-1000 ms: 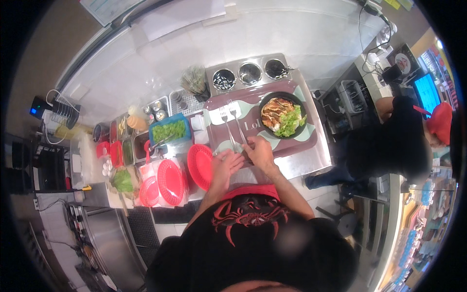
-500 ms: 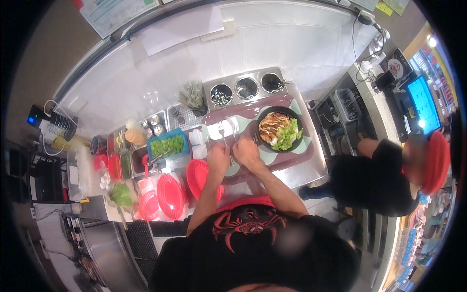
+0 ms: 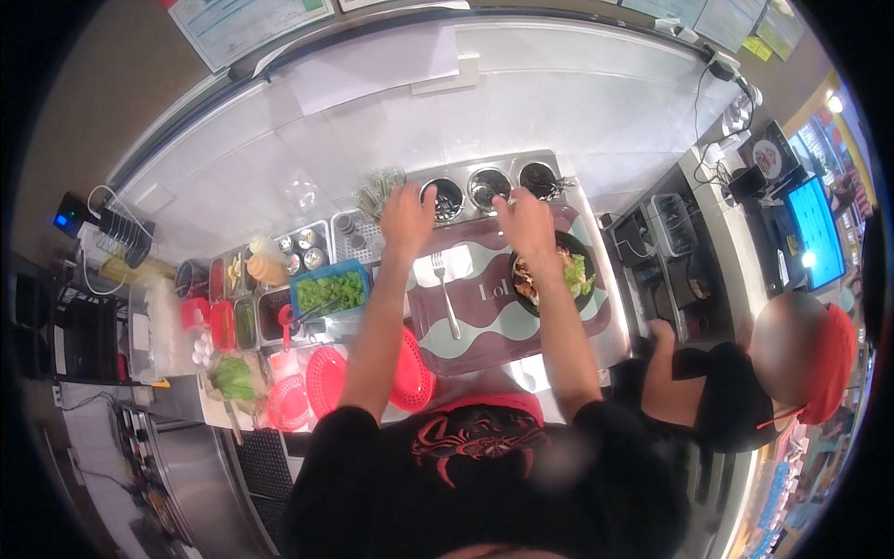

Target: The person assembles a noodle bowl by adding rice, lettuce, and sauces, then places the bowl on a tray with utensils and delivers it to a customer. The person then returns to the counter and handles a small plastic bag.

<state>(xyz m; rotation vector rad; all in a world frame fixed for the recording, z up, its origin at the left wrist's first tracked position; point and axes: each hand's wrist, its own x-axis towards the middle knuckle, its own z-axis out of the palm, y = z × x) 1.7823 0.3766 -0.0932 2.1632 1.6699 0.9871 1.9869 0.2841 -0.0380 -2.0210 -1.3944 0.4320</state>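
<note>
My left hand (image 3: pixel 408 222) reaches over the far edge of the tray, thumb apart from the fingers, beside the left round metal cutlery pot (image 3: pixel 447 199). My right hand (image 3: pixel 528 226) is at the middle pot (image 3: pixel 486 186), its fingers bent inward; what they hold, if anything, is too small to make out. A metal fork (image 3: pixel 446 294) lies on a white napkin (image 3: pixel 457 264) and the patterned brown and pale green tray (image 3: pixel 484 340). Partly hidden under my right forearm is a black round dish (image 3: pixel 522 300) with sauced food and green lettuce (image 3: pixel 577 277).
Left of the tray stand a blue tub (image 3: pixel 296 306) of chopped lettuce, several sauce containers and red plastic baskets (image 3: pixel 289 402). A third metal pot (image 3: pixel 538 179) stands at the back right. A person in a red cap (image 3: pixel 832 359) is close on my right, near a lit screen (image 3: pixel 819 228).
Both hands have left the cutlery on the tray and moved forward to the metal pots. The fork now lies alone on the napkin. The person at right has shifted nearer the lower shelves.
</note>
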